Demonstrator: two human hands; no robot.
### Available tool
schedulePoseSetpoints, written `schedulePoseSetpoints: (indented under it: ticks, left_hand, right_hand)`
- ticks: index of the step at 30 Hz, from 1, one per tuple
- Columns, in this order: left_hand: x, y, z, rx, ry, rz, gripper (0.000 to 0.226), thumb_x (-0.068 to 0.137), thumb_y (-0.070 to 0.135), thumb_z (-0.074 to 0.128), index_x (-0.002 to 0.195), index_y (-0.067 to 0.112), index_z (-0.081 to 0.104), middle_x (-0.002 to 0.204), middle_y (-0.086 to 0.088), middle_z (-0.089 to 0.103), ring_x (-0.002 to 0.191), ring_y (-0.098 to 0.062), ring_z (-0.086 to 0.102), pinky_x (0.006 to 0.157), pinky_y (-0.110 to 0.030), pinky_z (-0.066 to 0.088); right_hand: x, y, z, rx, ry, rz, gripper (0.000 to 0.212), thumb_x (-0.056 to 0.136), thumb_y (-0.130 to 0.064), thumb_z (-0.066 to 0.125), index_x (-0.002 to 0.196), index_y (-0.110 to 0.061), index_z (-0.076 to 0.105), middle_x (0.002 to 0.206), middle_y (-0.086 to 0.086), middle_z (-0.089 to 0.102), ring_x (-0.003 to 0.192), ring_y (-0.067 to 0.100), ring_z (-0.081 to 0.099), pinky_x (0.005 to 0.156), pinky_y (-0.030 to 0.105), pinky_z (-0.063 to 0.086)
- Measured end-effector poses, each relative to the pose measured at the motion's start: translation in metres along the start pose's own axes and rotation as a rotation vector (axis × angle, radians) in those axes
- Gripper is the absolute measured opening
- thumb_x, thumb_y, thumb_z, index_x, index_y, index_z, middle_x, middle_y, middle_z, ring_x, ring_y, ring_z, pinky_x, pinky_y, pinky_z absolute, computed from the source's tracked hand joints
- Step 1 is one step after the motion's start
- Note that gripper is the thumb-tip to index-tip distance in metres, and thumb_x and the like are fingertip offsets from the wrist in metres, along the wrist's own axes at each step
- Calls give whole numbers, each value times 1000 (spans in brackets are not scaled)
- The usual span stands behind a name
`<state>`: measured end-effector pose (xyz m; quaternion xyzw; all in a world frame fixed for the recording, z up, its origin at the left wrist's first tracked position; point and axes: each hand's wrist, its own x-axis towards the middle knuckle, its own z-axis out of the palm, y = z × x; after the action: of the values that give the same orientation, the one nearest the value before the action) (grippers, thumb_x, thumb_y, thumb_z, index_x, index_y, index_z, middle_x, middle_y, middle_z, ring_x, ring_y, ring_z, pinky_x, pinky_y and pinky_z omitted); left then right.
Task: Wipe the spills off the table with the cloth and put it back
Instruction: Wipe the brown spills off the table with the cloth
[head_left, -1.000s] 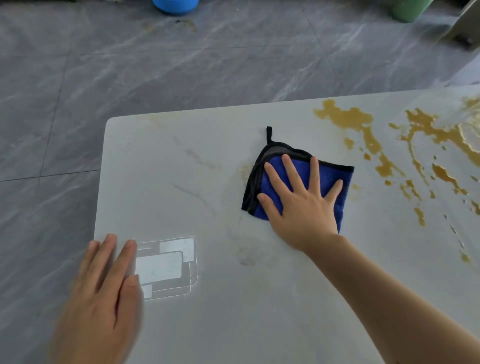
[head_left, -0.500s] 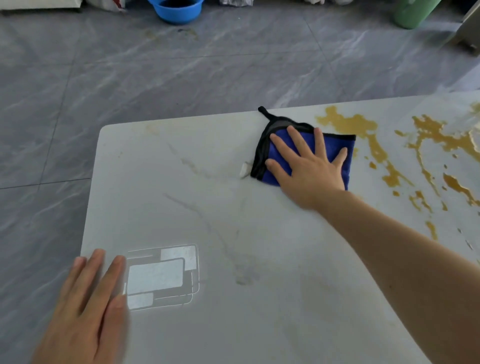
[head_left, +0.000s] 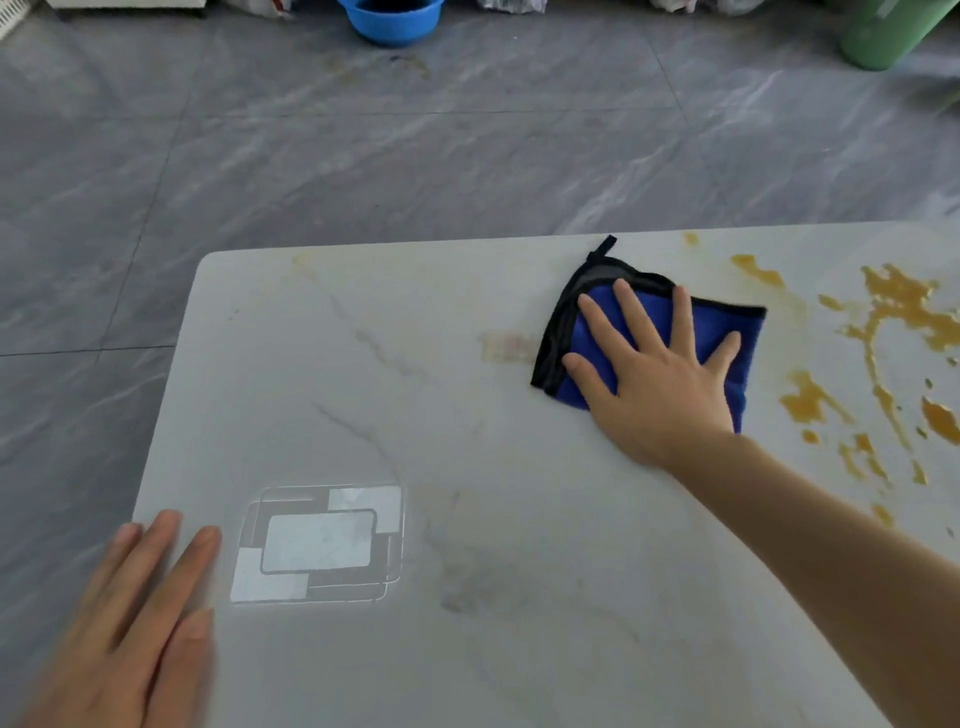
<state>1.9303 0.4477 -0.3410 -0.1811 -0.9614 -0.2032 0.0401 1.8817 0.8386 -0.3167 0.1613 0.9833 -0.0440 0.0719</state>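
The table (head_left: 519, 597) runs wide; its far edge lies just beyond the cloth (head_left: 737, 332), with open room nearer. The right hand (head_left: 660, 384) presses flat on the cloth, fingers spread straight. The spills (head_left: 904, 306) lie to its right, close by. The left hand (head_left: 124, 623) rests open, well apart

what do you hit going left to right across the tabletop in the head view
left hand → pale rectangular reflection → faint smear → blue cloth under the right hand → orange-brown spills
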Motion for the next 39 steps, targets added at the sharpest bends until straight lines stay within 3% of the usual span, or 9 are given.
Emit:
schedulePoseSetpoints:
  ticks: [3, 7, 9, 14, 21, 25, 30, 36, 39]
  left_hand:
    - [0, -1, -5, 4, -17, 3, 55, 96, 43, 21, 133, 9, 46, 148, -9, 34, 141, -30, 23, 118, -23, 11]
    - [0, 0, -10, -41, -10, 33, 47, 96, 45, 21, 140, 34, 32, 151, 7, 26, 144, -18, 16, 116, -24, 15]
    - [-1, -1, -11, -22, -15, 25, 49, 96, 45, 21, 139, 26, 37, 153, 9, 24, 144, -16, 16, 112, -30, 22]
    - [-3, 6, -11, -6, -21, -13, 54, 97, 44, 21, 136, 13, 42, 151, 6, 26, 144, -14, 15, 116, -20, 11]
    - [-2, 4, -11, -50, -35, -14, 47, 96, 46, 20, 141, 35, 30, 153, 19, 18, 144, -15, 17, 115, -16, 10]
    - [-3, 1, -10, -72, -36, -33, 46, 95, 47, 21, 140, 41, 29, 153, 16, 20, 143, -21, 20, 115, -15, 9]
    - [-4, -2, -7, -52, -41, -49, 56, 95, 47, 21, 138, 16, 38, 153, 13, 22, 143, -23, 21, 116, -19, 10]
    - [-2, 1, -10, 28, -102, -43, 63, 96, 44, 18, 136, 1, 39, 150, -9, 30, 141, -31, 23, 118, -25, 10]
    - [-2, -3, -11, 101, -149, -48, 65, 96, 42, 17, 134, -5, 40, 148, -16, 32, 139, -36, 26, 119, -34, 12]
  right_hand:
    - [32, 11, -9, 25, 3, -14, 60, 83, -71, 8, 140, -55, -3, 156, -21, -7, 144, 26, -15, 104, 72, -3]
    - [43, 38, -10, 53, -12, 85, 56, 86, -69, 11, 140, -56, -1, 156, -20, -5, 144, 25, -14, 105, 71, -3]
    - [30, 53, -11, 80, -21, 163, 56, 88, -67, 12, 141, -54, 1, 157, -19, -5, 144, 25, -15, 105, 71, -3]
    - [-35, 66, -15, 83, -91, 293, 65, 79, -70, 0, 141, -52, -7, 156, -18, -14, 143, 24, -19, 106, 71, -3]
    - [-118, 23, 6, -19, -146, 12, 58, 77, -73, -11, 127, -55, -33, 142, -22, -36, 137, 27, -33, 106, 70, 0]
    - [-94, 30, 4, -9, -73, -44, 54, 77, -72, -13, 125, -58, -34, 147, -23, -29, 140, 26, -28, 106, 69, 0]
    - [-60, 65, -5, 40, -58, 100, 61, 78, -70, -5, 137, -57, -13, 154, -22, -14, 142, 21, -22, 106, 69, -2]
    - [-101, 85, -3, 59, -119, 253, 58, 77, -71, -6, 129, -57, -27, 153, -20, -22, 139, 19, -30, 106, 67, -7]
    - [-107, 85, -4, 56, -138, 236, 62, 77, -70, -6, 135, -55, -22, 153, -19, -22, 138, 21, -32, 106, 67, -8]
